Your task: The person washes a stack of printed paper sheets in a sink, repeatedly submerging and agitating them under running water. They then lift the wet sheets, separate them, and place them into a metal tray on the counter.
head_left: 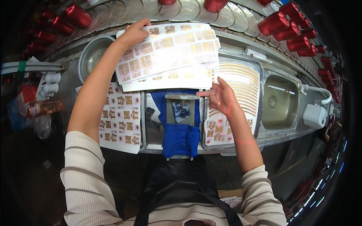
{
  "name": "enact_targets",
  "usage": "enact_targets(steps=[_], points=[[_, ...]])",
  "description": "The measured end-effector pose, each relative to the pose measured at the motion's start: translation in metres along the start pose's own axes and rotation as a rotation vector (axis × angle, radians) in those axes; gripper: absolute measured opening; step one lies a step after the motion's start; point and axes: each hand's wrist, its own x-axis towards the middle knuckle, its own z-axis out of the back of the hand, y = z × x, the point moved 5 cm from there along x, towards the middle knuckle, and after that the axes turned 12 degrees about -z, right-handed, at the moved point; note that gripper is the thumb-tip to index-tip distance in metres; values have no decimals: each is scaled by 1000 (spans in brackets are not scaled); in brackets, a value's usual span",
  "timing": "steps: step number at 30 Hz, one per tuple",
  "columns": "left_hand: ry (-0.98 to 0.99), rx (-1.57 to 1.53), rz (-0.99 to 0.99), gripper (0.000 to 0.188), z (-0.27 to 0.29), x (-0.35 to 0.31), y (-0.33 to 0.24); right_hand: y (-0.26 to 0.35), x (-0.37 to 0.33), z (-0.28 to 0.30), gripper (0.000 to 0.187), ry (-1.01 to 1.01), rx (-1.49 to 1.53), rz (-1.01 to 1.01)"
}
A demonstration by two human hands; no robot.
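Observation:
A fanned stack of white decal sheets point(166, 56) printed with gold patterns lies over the back of the worktop, bright with glare. My left hand point(135, 34) grips its far left corner, fingers on top and the thumb side partly hidden. Beside the stack's near right corner is my right hand point(221, 94), its index finger stretched leftward and its fingers apart; nothing shows in it. Between my forearms stands a small metal stand point(181, 109) draped with a blue cloth point(181, 139). Another gold-printed sheet point(120, 124) lies under my left forearm.
Right of the stand, a metal tray point(260, 86) holds sheets with gold curved stripes. Beyond it are a sink point(279, 101) with a white tap and a white jug point(314, 115). A metal bowl point(87, 62) sits back left. Red cups point(273, 23) ride the conveyor point(188, 11) behind.

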Motion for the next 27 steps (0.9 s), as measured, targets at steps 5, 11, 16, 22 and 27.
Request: enact_targets(steps=[5, 11, 16, 22, 27], points=[[-34, -137, -60, 23, -5, 0, 0, 0, 0, -22, 72, 172, -14, -35], [-37, -117, -79, 23, -5, 0, -4, 3, 8, -30, 68, 431, 224, -104], [12, -10, -61, 28, -8, -3, -10, -6, 4, -36, 58, 200, 324, 30], [-79, 116, -247, 25, -8, -8, -24, -4, 3, -36, 56, 136, 233, 112], [-1, 186, -128, 31, -18, -5, -16, -6, -7, -31, 58, 35, 164, 133]])
